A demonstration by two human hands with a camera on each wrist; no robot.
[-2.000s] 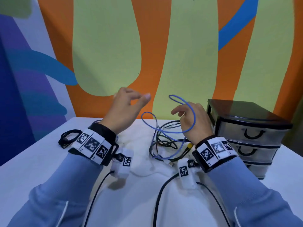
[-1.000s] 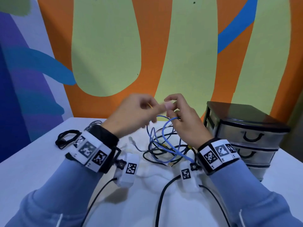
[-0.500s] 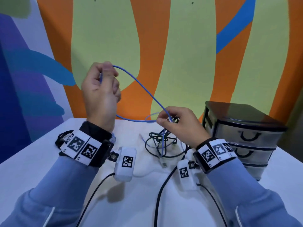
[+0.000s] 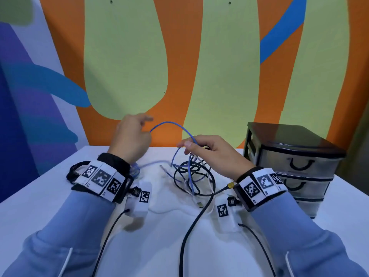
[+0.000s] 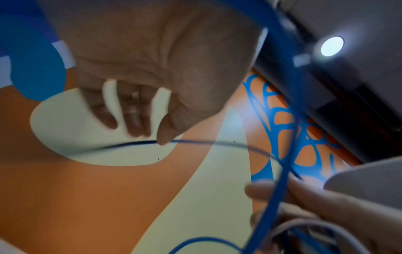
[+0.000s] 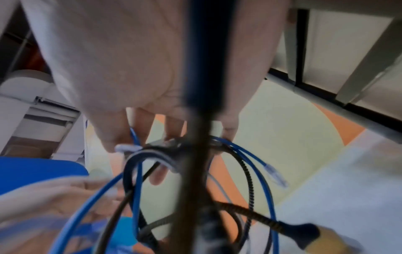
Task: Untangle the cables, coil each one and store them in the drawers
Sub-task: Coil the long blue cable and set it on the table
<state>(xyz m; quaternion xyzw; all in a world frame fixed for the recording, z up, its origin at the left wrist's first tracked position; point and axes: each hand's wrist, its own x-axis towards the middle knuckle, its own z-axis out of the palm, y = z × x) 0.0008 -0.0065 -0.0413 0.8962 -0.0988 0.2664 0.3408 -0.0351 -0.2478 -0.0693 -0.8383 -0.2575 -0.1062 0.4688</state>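
Note:
A thin blue cable point(image 4: 169, 122) arcs in the air between my two hands. My left hand point(image 4: 146, 124) hovers over the table's back edge with its fingers fairly straight. In the left wrist view the blue cable point(image 5: 217, 142) runs across the thumb tip of that hand point(image 5: 147, 135). My right hand point(image 4: 187, 145) pinches the blue cable's loops above the tangle of black, white and blue cables point(image 4: 194, 176) on the white table point(image 4: 40, 206). In the right wrist view the right hand's fingers point(image 6: 174, 130) curl down onto the blue cable point(image 6: 250, 154) and the black strands.
A black three-drawer unit point(image 4: 295, 154) stands at the right with its drawers closed. A coiled black cable point(image 4: 72, 171) lies behind my left wrist. A black cable with a gold plug point(image 4: 230, 185) lies by my right wrist. The painted wall is close behind the table.
My left hand has dropped from high on the left down towards my right hand, and the blue cable between them now forms a short arc. The right hand has stayed over the tangle.

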